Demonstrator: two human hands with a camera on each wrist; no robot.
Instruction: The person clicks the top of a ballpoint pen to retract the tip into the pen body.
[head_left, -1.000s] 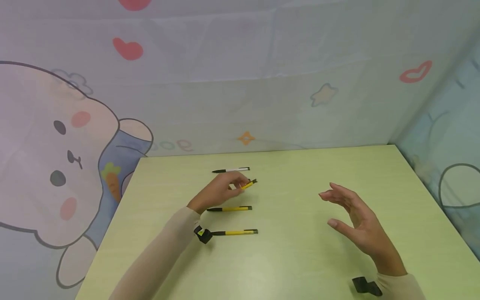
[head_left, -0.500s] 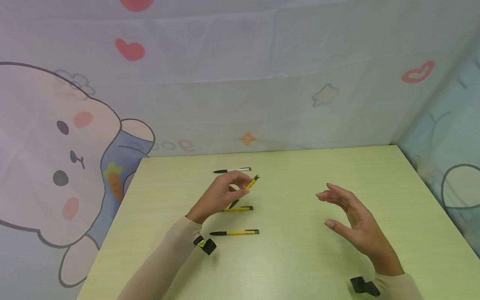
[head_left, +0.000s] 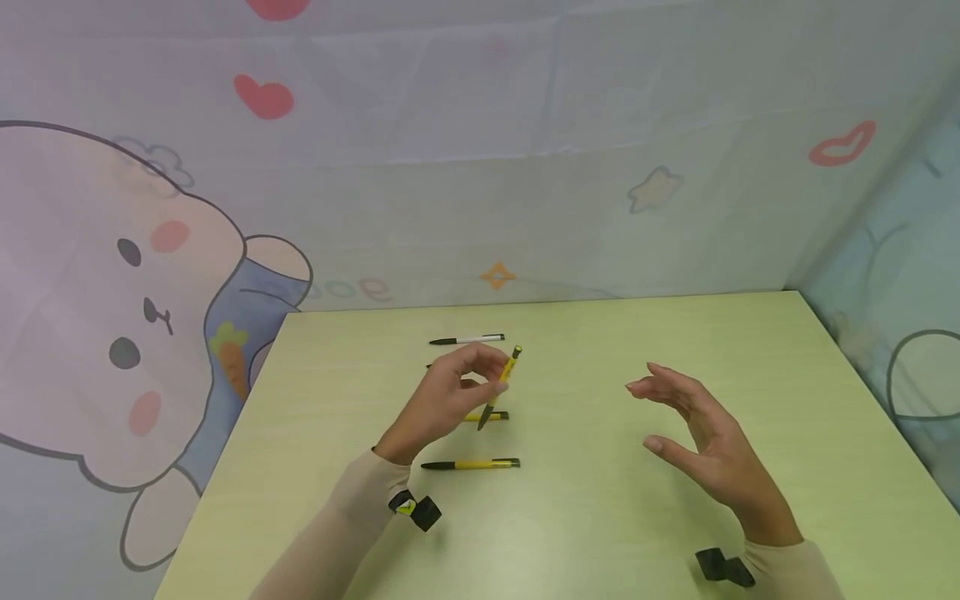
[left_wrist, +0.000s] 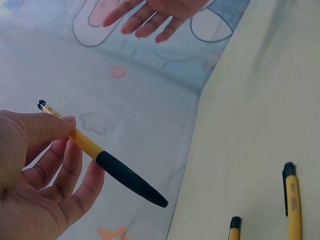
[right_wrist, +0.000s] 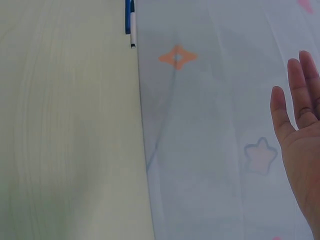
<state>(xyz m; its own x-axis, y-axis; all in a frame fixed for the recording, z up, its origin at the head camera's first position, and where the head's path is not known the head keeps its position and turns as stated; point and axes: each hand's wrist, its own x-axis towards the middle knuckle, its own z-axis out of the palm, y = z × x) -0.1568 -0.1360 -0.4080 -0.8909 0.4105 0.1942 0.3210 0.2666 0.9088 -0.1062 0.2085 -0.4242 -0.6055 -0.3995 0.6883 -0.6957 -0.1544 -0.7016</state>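
My left hand (head_left: 448,390) pinches a yellow pen (left_wrist: 85,142) with a black grip between thumb and fingers, above the table. The pen slants, its black tip pointing down. Partly hidden behind this hand lies another yellow pen (head_left: 493,416); nearer the front lies a fully visible yellow pen (head_left: 480,464). A white pen (head_left: 471,339) with a black tip lies just beyond the hand. Only a dark tip (head_left: 430,366) shows of something behind the left hand. My right hand (head_left: 712,446) hovers over the right side of the table, fingers apart from thumb, holding nothing.
The pale table (head_left: 600,517) meets a printed cloth backdrop (head_left: 450,167) at its far edge. Another cloth hangs along the right. In the right wrist view, a blue pen (right_wrist: 128,20) lies beside the white one near the edge. Small black devices (head_left: 426,512) sit on both wrists.
The left hand has lifted the yellow pen and turned it from nearly level to steeply slanted, tip down. The right hand has drifted slightly left, staying empty.
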